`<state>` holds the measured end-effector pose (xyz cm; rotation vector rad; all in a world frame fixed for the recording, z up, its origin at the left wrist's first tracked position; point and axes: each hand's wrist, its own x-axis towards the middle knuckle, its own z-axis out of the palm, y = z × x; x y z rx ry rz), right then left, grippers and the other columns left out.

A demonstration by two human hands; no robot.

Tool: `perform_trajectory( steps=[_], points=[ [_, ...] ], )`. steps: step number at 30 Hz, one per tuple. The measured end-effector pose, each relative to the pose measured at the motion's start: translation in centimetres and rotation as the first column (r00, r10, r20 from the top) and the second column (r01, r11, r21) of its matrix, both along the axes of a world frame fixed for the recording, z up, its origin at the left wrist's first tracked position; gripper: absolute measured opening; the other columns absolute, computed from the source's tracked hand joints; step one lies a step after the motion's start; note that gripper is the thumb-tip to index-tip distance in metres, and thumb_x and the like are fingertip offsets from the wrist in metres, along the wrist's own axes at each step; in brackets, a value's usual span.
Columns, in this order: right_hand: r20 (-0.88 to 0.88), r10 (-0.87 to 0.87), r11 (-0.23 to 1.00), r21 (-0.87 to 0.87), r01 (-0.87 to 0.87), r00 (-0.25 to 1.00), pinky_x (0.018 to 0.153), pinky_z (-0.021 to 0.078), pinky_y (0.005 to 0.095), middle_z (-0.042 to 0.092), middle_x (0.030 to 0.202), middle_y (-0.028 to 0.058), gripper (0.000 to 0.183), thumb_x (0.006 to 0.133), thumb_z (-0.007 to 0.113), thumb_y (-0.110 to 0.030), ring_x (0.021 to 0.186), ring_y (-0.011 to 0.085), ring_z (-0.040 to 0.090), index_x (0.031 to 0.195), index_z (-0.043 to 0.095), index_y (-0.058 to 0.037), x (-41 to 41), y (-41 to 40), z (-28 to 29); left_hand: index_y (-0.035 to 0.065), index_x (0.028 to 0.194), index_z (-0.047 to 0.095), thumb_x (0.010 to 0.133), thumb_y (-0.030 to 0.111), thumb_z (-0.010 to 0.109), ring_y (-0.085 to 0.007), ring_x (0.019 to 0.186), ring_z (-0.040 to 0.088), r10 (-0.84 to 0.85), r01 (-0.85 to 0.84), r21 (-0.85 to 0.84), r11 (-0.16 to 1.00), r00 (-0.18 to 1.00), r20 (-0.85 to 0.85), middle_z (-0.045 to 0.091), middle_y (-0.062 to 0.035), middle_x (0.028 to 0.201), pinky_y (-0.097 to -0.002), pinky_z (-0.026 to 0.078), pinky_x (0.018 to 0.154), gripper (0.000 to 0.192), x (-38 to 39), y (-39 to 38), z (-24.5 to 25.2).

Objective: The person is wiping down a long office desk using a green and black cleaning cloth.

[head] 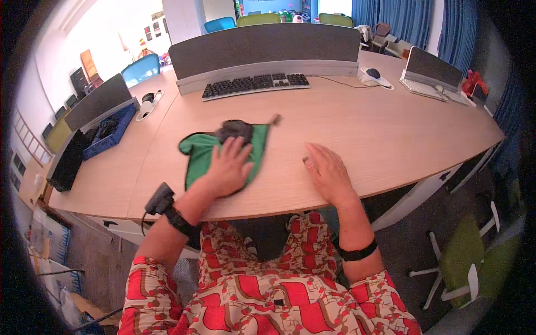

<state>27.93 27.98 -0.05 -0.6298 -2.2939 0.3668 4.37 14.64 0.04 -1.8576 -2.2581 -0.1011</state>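
A green cloth (201,161) with a dark edge lies spread on the light wooden desk, a small brown tag or cord end at its upper right corner. On it sits a dark, bunched item (235,130), blurred, its kind unclear. My left hand (230,165) lies over the cloth, palm down with fingers spread, the fingertips at the near edge of the dark item; whether they press on it is hard to tell. My right hand (327,171) is at the desk's front edge, right of the cloth, fingers together and slightly bent, with no object seen in it.
A keyboard (255,85) lies along the grey divider (268,46). A blue tray (111,132) with dark items and a black box (67,161) are at left. Mice on a white stand (377,78) and a white keyboard (423,89) are at right. A green chair (462,259) stands lower right.
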Motion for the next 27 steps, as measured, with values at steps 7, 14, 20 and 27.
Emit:
perform_trajectory(
  steps=[7,14,20,27],
  points=[
    [-0.002,0.051,0.998,-0.046,-0.052,0.999,0.101,0.0338,0.0438,0.053,0.122,0.02,0.038,0.09,0.047,-0.025,0.116,0.0339,0.047,0.119,0.052,0.0005,0.2,0.1,0.4,0.0087,0.134,0.04,0.092,0.029,0.043,-0.0356,0.135,0.022,-0.349,0.347,0.031,0.937,0.934,0.084,0.027,-0.0177,0.144,-0.0541,0.018,0.108,0.047,6.1,-5.2,2.1],
    [0.13,0.036,0.999,0.018,-0.039,0.991,0.103,0.0323,0.0425,0.053,0.124,0.0175,0.038,0.087,0.05,-0.021,0.119,0.0323,0.046,0.119,0.053,-0.0018,0.8,0.1,0.5,0.0049,0.125,0.05,0.093,0.024,0.041,-0.0344,0.134,0.025,-0.098,0.097,0.013,0.995,0.991,0.091,0.028,-0.0181,0.144,-0.0452,0.019,0.11,0.039,-1.5,-13.9,3.1],
    [0.194,0.022,1.0,-0.025,-0.018,0.981,0.105,0.0298,0.0422,0.05,0.127,0.0168,0.04,0.085,0.053,-0.02,0.122,0.0318,0.043,0.121,0.053,-0.0023,0.3,-0.7,1.5,0.0036,0.126,0.049,0.094,0.024,0.04,-0.0355,0.133,0.027,0.277,-0.276,0.031,0.961,0.956,-0.099,0.029,-0.0189,0.143,-0.0456,0.023,0.109,0.039,-15.1,-20.6,0.1],
    [0.194,0.029,1.0,-0.01,-0.027,0.981,0.107,0.0283,0.0426,0.05,0.128,0.0174,0.042,0.084,0.054,-0.021,0.123,0.0322,0.043,0.122,0.052,-0.0026,0.3,-0.3,1.2,0.0086,0.134,0.04,0.093,0.037,0.038,-0.0372,0.136,0.02,0.606,-0.606,0.014,0.795,0.795,0.024,0.025,-0.0195,0.145,-0.0591,0.02,0.105,0.049,-14.8,-16.6,0.1]
  ],
)
